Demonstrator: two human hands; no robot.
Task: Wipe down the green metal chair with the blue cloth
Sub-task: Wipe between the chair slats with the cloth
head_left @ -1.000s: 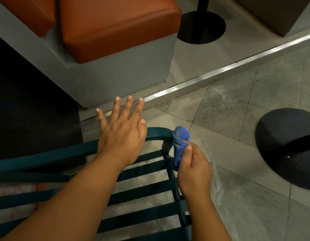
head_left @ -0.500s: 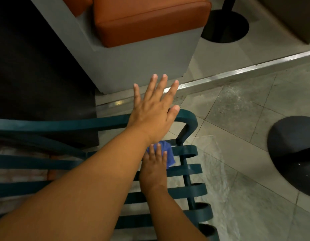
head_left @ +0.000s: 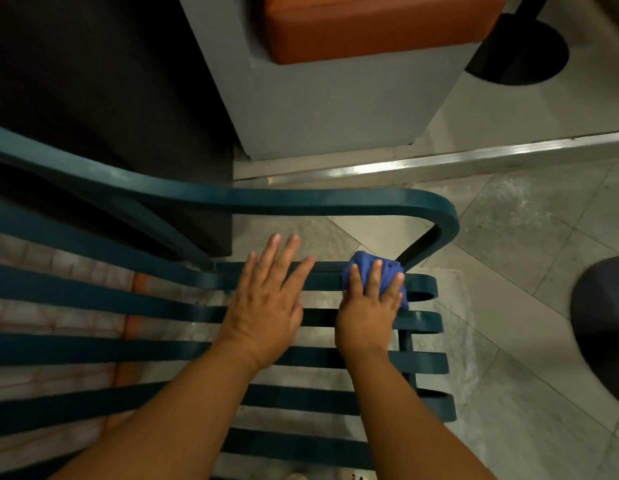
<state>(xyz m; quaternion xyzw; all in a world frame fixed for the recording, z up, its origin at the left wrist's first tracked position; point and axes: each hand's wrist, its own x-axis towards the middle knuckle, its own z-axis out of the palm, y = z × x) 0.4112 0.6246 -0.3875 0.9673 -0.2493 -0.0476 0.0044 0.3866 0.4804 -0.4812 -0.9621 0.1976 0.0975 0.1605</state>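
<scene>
your right hand presses the bunched blue cloth flat-fingered onto the green metal chair's top seat slat by the armrest, while your left hand, fingers straight, braces nearby slats.

Left hand down from armrest onto seat slats.

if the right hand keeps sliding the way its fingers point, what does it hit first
Probably the dark armrest post just beyond the blue cloth that the right hand presses on the green chair's slat; depth is unclear.
</scene>
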